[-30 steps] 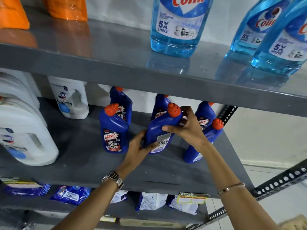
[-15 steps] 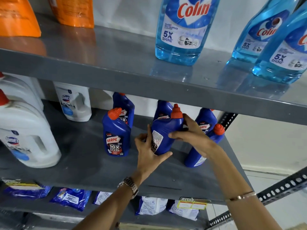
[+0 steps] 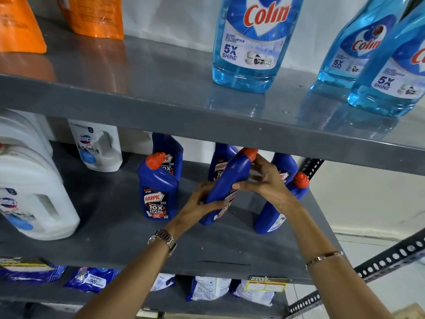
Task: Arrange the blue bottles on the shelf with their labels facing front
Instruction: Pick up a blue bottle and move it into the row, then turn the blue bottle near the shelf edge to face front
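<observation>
Both hands hold one dark blue Harpic bottle (image 3: 226, 180) with an orange cap, tilted right over the middle shelf (image 3: 110, 229). My left hand (image 3: 202, 201) grips its lower body; my right hand (image 3: 266, 183) grips its upper part. Its label faces right, mostly turned away from me. To the left stands a blue bottle (image 3: 157, 192) with its label facing front. Behind it is another bottle (image 3: 169, 153). Two more stand at the back (image 3: 219, 162) (image 3: 284, 166), partly hidden. At the right, a bottle (image 3: 278, 210) leans with its label turned to the side.
White Domex jugs (image 3: 34, 196) (image 3: 97, 145) fill the shelf's left side. The upper shelf (image 3: 161, 100) hangs low over the bottle caps and carries light blue Colin bottles (image 3: 251, 40) and orange pouches (image 3: 92, 14). Packets (image 3: 89, 279) lie on the bottom shelf.
The held bottle has turned: its white back label faced me before, and now a plain blue side shows with the label edge to the right. It also leans further right.
</observation>
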### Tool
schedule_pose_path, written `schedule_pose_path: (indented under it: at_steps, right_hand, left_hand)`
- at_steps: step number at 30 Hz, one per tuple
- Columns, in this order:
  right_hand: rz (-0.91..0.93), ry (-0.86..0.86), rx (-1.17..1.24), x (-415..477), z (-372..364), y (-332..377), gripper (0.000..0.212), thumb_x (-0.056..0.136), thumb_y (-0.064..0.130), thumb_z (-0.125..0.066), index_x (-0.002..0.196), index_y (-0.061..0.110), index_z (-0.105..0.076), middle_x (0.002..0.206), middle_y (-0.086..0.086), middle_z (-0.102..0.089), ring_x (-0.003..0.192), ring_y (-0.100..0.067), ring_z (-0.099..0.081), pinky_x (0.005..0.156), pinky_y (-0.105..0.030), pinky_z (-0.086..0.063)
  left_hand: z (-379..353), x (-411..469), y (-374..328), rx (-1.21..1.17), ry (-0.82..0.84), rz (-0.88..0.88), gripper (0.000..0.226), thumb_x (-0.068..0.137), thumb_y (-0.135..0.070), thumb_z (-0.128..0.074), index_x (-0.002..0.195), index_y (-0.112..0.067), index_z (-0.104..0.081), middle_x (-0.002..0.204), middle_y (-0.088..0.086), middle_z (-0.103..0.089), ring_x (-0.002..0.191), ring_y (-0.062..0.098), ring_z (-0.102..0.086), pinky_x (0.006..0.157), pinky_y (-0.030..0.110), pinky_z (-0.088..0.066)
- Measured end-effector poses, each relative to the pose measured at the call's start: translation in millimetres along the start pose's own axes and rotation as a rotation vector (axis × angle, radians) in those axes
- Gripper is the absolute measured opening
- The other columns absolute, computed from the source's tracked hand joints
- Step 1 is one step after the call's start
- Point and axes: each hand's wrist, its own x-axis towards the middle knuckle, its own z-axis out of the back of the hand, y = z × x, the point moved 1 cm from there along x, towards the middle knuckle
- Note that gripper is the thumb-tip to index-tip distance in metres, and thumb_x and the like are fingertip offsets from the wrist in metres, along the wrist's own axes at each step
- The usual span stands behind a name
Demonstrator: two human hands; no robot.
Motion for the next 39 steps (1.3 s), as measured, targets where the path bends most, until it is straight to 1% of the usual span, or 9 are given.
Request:
schedule_pose_path:
  at_steps: [4,11,15,19,23,27,30,33,39]
  right_hand:
    - [0.012,-0.183,-0.102,0.3,-16.1,-15.5,0.053,0.057,0.014,-0.087,0.102,0.015,-0.057,0.099,0.004,-0.064,0.091,0.0,-0.059,0.078,-0.033,-0.054]
    - [-0.031,-0.252,-0.328,-8.7,-45.2,-45.9,0.052,0.058,0.034,-0.083,0.103,0.022,-0.058,0.103,0.001,-0.06,0.101,-0.024,-0.055,0.08,-0.048,-0.052]
    - [-0.055,-0.291,-0.317,-8.3,-49.9,-49.6,0.055,0.062,0.033,-0.081,0.11,0.022,-0.058,0.103,0.003,-0.056,0.103,-0.023,-0.054,0.08,-0.042,-0.051]
    - [0.017,-0.297,-0.319,-24.6,-54.9,-50.8,0.053,0.071,0.026,-0.077,0.119,0.025,-0.055,0.106,0.012,-0.052,0.107,-0.012,-0.047,0.082,-0.015,-0.039]
    - [0.16,-0.705,-0.21,-66.6,-38.0,-57.8,0.048,0.074,0.017,-0.074,0.114,0.035,-0.053,0.113,0.026,-0.051,0.111,0.003,-0.046,0.093,-0.007,-0.034]
    - [0.065,-1.027,0.001,-86.0,13.5,-72.2,0.055,0.079,0.006,-0.068,0.125,0.024,-0.045,0.118,0.023,-0.051,0.112,-0.015,-0.052,0.096,-0.025,-0.043]
    - [-0.051,-0.835,0.064,-75.8,54.8,-81.6,0.071,0.08,0.0,-0.066,0.138,0.022,-0.03,0.132,0.009,-0.043,0.122,-0.022,-0.047,0.101,-0.033,-0.039]
    - [-0.162,-0.527,0.177,-61.8,79.1,-91.2,0.081,0.076,-0.013,-0.063,0.141,0.016,-0.023,0.142,-0.007,-0.038,0.127,-0.024,-0.042,0.107,-0.048,-0.037]
    - [-0.184,-0.249,0.286,-60.8,86.8,-106.6,0.075,0.072,-0.018,-0.061,0.136,0.012,-0.034,0.135,-0.018,-0.052,0.119,-0.027,-0.054,0.098,-0.037,-0.048]
  left_hand:
    - [6.6,3.6,-0.3,-0.007,0.08,0.007,0.041,0.082,-0.026,-0.062,0.122,-0.02,-0.055,0.121,0.005,-0.064,0.112,0.016,-0.061,0.086,0.022,-0.052]
    - [14.1,1.3,25.0,0.146,0.056,0.081,0.042,0.089,-0.02,-0.058,0.129,-0.023,-0.046,0.124,0.002,-0.06,0.108,0.003,-0.059,0.083,0.015,-0.052]
    - [13.5,-0.5,29.8,0.127,0.031,0.086,0.041,0.089,-0.024,-0.057,0.129,-0.025,-0.046,0.124,0.0,-0.061,0.111,0.006,-0.059,0.083,0.016,-0.051]
    - [5.0,-10.3,34.7,0.082,-0.087,0.034,0.046,0.087,-0.018,-0.061,0.128,-0.027,-0.045,0.127,0.003,-0.058,0.115,0.011,-0.057,0.091,0.024,-0.05]
    - [-27.0,-41.7,55.3,0.032,-0.575,-0.202,0.054,0.077,-0.002,-0.07,0.119,-0.028,-0.049,0.119,-0.01,-0.055,0.11,0.004,-0.056,0.089,0.012,-0.045]
    - [-79.6,-49.9,63.8,0.133,-0.46,-0.299,0.044,0.079,-0.015,-0.067,0.117,-0.033,-0.051,0.116,-0.014,-0.054,0.108,0.01,-0.056,0.09,0.014,-0.042]
    - [-115.5,-26.2,62.7,0.13,-0.181,-0.188,0.068,0.074,-0.011,-0.071,0.125,-0.04,-0.039,0.128,-0.011,-0.046,0.118,0.003,-0.048,0.098,0.016,-0.039]
    - [-134.1,6.3,65.1,0.214,-0.083,-0.061,0.085,0.07,-0.011,-0.077,0.138,-0.022,-0.027,0.137,0.006,-0.042,0.126,0.013,-0.042,0.108,0.03,-0.034]
    - [-144.0,40.8,61.1,0.299,-0.171,-0.018,0.056,0.072,-0.023,-0.076,0.121,-0.016,-0.049,0.117,0.011,-0.061,0.106,0.023,-0.058,0.091,0.037,-0.047]
